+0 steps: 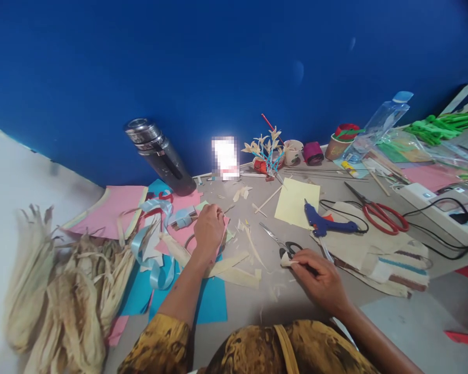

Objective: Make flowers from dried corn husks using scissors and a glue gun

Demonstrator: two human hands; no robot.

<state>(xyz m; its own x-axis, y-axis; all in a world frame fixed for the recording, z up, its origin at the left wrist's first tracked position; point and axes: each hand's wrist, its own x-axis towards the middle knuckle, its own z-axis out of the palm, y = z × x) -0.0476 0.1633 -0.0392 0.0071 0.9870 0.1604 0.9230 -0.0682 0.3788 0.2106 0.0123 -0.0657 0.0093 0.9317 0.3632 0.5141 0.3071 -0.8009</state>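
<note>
Husk strip: we pinch a small pale corn-husk piece (287, 261) in our right hand (323, 280), fingers curled tight around it and around a thin stick that runs back under the palm.
Left hand: our left hand (208, 228) is closed, knuckles up, on the pink paper (179, 235); we judge it grips husk slivers, though we cannot tell exactly what sits inside the fist.
Landmark: we place everything from the small scissors (283, 243).
Husk piece position: it lies just in front of the scissors' black handles, nearly touching them, at the right hand's fingertips.
Left hand position: well to the left of the scissors, past the scattered cut husk strips (234, 270).
Glue gun: the blue glue gun (323, 223) lies to the right of the scissors on a worn cloth, its cord trailing away.
Risk, tearing: we judge the dry husk could split if we pinch or twist too hard.
Risk, blades: the right hand works close to the scissors and could knock them.
Risk, glue gun: if hot, its nozzle near the yellow paper (296, 202) could scorch or drip.
Risk, clutter: loose slivers could stick to the piece.
</note>
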